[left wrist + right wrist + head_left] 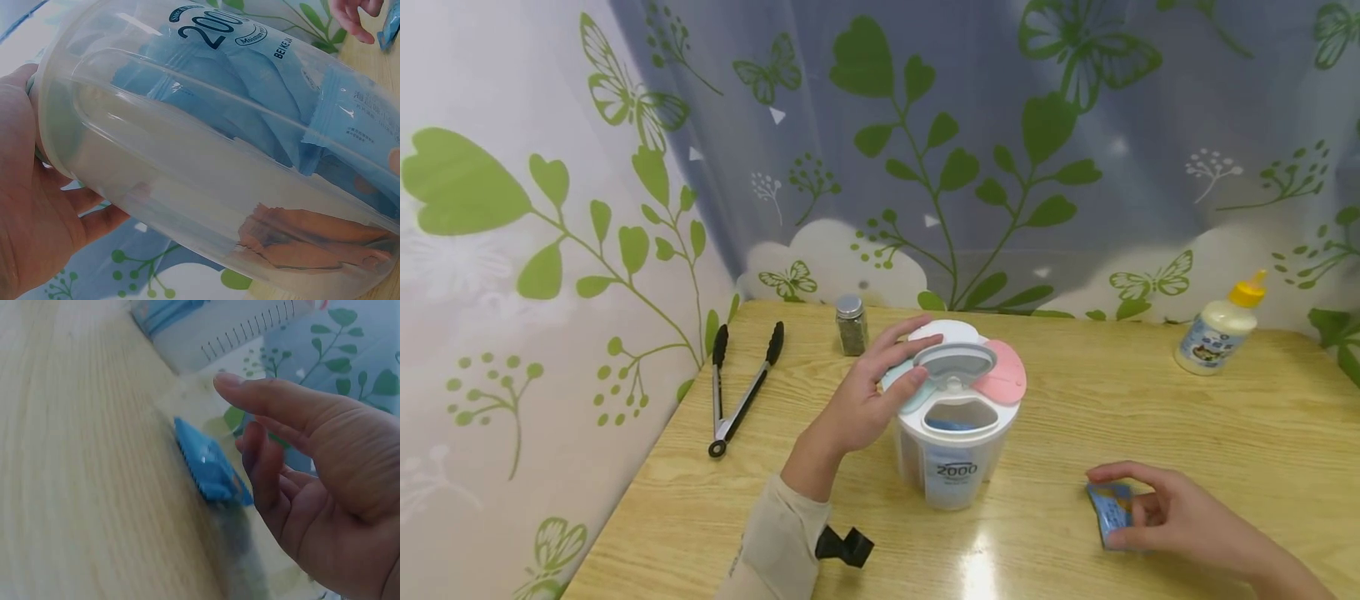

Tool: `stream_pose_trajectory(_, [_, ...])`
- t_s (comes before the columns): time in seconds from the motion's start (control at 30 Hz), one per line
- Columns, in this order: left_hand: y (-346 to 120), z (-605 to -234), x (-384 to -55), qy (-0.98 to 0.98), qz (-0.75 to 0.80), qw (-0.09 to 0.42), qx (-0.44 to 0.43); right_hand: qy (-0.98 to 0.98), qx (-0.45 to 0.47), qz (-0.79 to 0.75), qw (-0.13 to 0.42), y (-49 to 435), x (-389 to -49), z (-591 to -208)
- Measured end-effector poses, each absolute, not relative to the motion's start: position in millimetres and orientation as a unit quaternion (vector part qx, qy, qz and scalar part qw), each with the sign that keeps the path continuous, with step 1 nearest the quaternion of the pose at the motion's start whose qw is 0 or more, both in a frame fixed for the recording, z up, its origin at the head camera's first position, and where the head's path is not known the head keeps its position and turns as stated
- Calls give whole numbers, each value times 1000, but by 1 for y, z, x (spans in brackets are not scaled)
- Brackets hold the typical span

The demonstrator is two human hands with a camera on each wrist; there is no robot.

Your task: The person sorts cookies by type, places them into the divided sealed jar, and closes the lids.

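Observation:
A clear plastic storage canister [951,467] stands upright on the table, with blue packets [250,81] and orange-brown packets [312,237] in separate compartments. Its lid has white, pink and light blue flaps; the grey flap [957,363] is raised above an opening. My left hand [865,396] holds the lid from the left, its thumb by the grey flap. To the right, my right hand [1180,517] hovers around a small blue packet [1108,508] on the table. In the right wrist view, thumb and fingers stand apart from this packet [209,462].
Metal tongs with black tips [741,400] lie spread at the left. A small jar with a silver cap [851,325] stands behind the canister. At the back right is a bottle with a yellow nozzle [1217,333]. A leaf-patterned curtain [970,208] hangs along the back edge.

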State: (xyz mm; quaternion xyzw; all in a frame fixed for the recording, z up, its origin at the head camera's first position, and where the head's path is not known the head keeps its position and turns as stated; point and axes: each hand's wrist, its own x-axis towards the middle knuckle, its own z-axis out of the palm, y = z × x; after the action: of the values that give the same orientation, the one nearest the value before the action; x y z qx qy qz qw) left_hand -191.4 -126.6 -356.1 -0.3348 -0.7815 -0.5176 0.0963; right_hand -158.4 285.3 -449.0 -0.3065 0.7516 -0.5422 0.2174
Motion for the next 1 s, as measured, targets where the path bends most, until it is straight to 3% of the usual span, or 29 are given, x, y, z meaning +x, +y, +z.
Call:
stream_pose_trajectory(0.5, [-126,-356,-190,-781,-515,101,-338,818,-277,-482,145,293,-163,-465])
stream_pose_trajectory(0.7, [-126,-356,-191,-783,-511,106,-340,851,-224,-449,153,292,-164,-461])
stream_pose_trajectory(1.0, [-126,-356,-191,-782,-512,109,-339,831,-229,-485,145,287,-165,-456])
